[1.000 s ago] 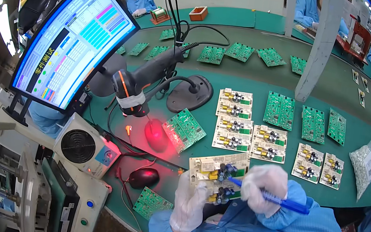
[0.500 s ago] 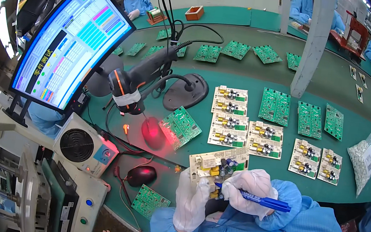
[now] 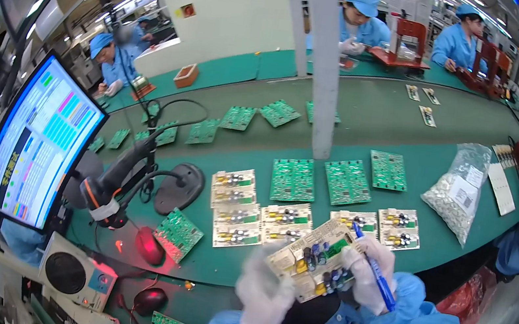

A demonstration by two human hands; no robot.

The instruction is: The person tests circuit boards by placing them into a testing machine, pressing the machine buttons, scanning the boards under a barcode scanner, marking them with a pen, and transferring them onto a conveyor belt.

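A cream circuit board (image 3: 300, 250) with yellow, black and blue components is held tilted above the table's front edge. My right hand (image 3: 366, 276), in a white glove, grips the board's right end while a blue marker pen (image 3: 381, 285) stays clasped in the same fingers. At the board's lower left is my left hand (image 3: 262, 295), also gloved; motion smears its fingers, so I cannot tell whether it touches the board. Beyond the held board lie several cream boards (image 3: 234, 188), component side up. Behind these, several green circuit boards (image 3: 293, 180) show their solder side.
A barcode scanner on a stand (image 3: 113, 188) casts red light on a green board (image 3: 179, 235) and a mouse (image 3: 149, 246). The monitor (image 3: 40, 141) stands left. A bag of white parts (image 3: 457, 193) lies right, near a metal post (image 3: 322, 71). Co-workers (image 3: 361, 27) sit across the belt.
My view has swung to the right. The board has turned and moved off to the right; my right hand now grips its right end. The left hand no longer clasps its left side.
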